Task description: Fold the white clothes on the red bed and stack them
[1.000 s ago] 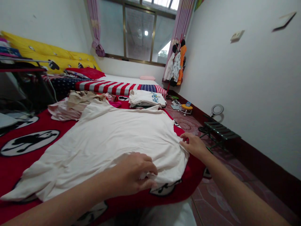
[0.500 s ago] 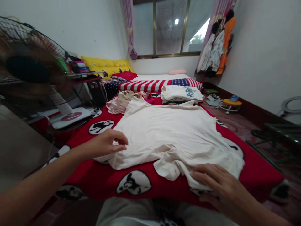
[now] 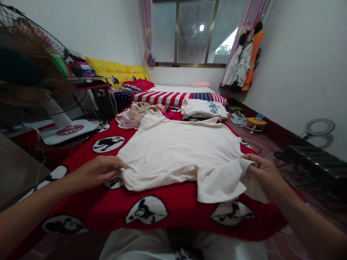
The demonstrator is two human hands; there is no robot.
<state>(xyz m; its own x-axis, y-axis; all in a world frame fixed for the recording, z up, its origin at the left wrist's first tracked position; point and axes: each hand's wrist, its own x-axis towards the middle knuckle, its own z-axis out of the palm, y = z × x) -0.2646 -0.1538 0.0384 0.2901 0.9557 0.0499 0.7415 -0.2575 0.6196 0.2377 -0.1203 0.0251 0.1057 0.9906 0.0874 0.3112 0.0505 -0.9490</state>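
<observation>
Two hands hold white shirt; blue lettering unreadable.

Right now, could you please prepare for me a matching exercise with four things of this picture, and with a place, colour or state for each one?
Column one:
1. white garment
2. right hand
3. fan
4. round stool

Column two:
A. at the left edge of the picture
B. orange-yellow on top
C. spread over the red blanket
D. gripping the white garment

Right pairs: 1-C, 2-D, 3-A, 4-B
</observation>
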